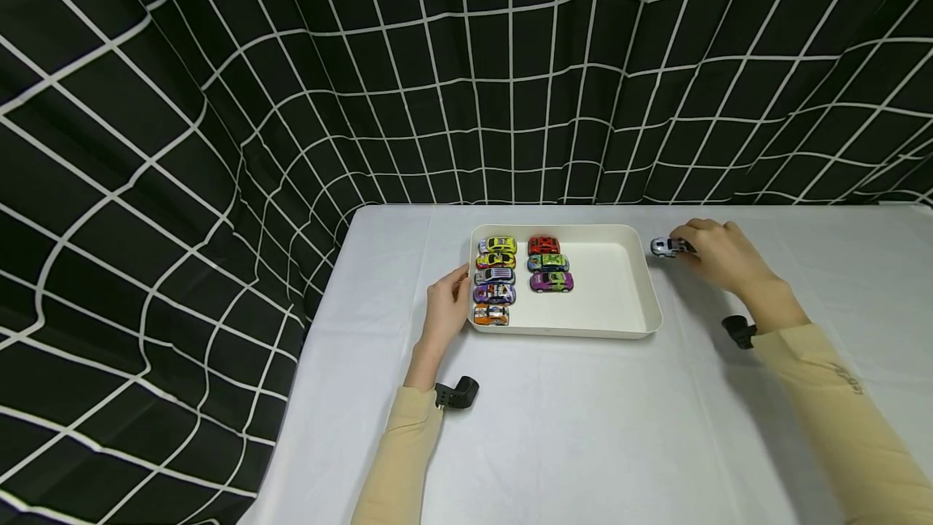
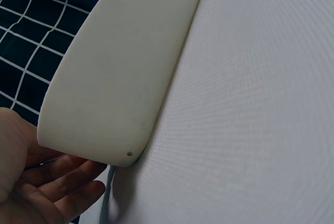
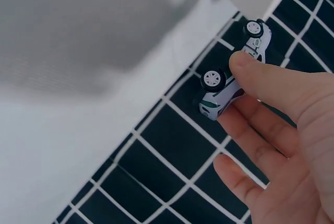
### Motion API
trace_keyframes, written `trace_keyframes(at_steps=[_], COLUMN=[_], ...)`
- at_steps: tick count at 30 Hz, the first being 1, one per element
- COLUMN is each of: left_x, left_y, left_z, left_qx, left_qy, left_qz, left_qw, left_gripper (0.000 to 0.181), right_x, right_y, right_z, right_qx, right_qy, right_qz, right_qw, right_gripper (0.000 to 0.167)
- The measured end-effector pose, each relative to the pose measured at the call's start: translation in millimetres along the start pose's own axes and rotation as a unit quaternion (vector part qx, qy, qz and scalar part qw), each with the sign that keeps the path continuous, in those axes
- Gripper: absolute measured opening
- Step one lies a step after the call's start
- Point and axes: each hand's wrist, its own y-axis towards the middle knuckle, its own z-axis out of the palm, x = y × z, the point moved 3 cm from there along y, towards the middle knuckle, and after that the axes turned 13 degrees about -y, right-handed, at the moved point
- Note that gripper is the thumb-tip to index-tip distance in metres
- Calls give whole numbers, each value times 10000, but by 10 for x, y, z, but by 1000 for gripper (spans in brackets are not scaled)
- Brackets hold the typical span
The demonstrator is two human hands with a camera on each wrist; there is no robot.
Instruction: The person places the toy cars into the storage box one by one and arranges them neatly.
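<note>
In the right wrist view, my right hand [image 3: 282, 130] pinches a silver toy car [image 3: 237, 75] between thumb and fingers, its dark wheels facing the camera. The head view puts this hand [image 1: 725, 258] and the toy car [image 1: 665, 247] just outside the right wall of a white tray [image 1: 612, 330]. At the tray's left wall, my left hand [image 1: 446, 306] rests with loosely bent fingers [image 2: 78, 179] against the outside. Inside the tray, several toy cars form a left column, including an orange one [image 1: 492, 315]. Beside it are red [image 1: 543, 245], green-blue [image 1: 548, 263] and purple [image 1: 551, 282] cars.
The tray's right part shows bare white floor. A white cloth [image 1: 568, 428] covers the table. Black curtains with a white grid [image 1: 539, 87] hang behind and to the left. Black wrist bands with cameras [image 1: 457, 393] sit on both wrists.
</note>
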Motion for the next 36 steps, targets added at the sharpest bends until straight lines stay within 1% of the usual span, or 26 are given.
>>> trace_keyframes(at_steps=[6, 10, 15, 31, 36], left_x=[3, -7, -17, -21, -18], left_y=[2, 3, 1, -3, -3], left_z=[4, 3, -2, 2, 0], left_qx=[21, 16, -41, 16, 4], left_qy=[10, -22, -63, -59, -34], left_qz=[-51, -56, -11, -45, -23], left_qw=[10000, 10000, 10000, 10000, 10000], left_gripper=[31, 31, 30, 30, 30], right_x=[94, 202, 351, 753, 854], right_y=[9, 34, 64, 140, 164], right_z=[-109, -175, -209, -214, -194], right_qx=[-158, -264, -386, -175, -170], right_qy=[8, 25, 64, 86, 12], right_qz=[-115, -252, -454, -813, -996], right_qw=[9998, 9993, 9982, 9965, 9949], right_gripper=[25, 24, 23, 24, 24])
